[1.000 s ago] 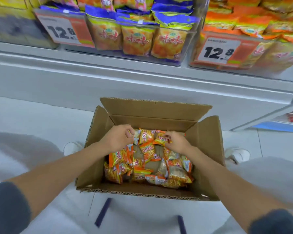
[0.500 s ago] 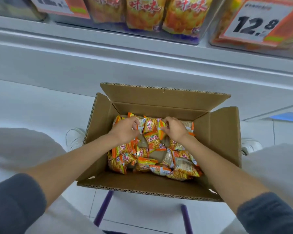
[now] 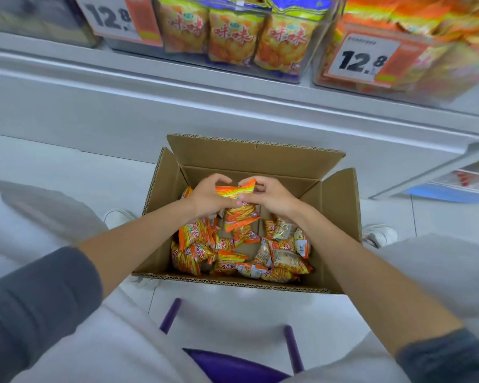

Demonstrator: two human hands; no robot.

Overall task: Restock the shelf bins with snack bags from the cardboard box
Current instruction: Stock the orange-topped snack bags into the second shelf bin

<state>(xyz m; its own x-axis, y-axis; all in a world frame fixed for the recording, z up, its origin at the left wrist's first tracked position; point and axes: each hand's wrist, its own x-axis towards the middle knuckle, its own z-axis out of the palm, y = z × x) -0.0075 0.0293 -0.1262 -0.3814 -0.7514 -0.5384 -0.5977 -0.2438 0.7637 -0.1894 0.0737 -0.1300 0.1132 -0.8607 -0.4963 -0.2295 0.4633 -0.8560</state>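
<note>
Below the shelf bins (image 3: 233, 37), left hand (image 3: 208, 199) and right hand (image 3: 271, 197) apparently grip one snack bag (image 3: 237, 208) above the cardboard box (image 3: 340, 217).

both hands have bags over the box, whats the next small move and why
Probably lift the bunch straight up clear of the box, then toward a shelf bin. Both the left hand and right hand already pinch the orange bags together above the pile, and the bins sit higher up.

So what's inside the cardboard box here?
The cardboard box holds loose orange snack bags, with bare floor showing mid-box. Both hands, left hand and right hand, lift a bunch of bags, hiding whatever lies beneath.
</note>
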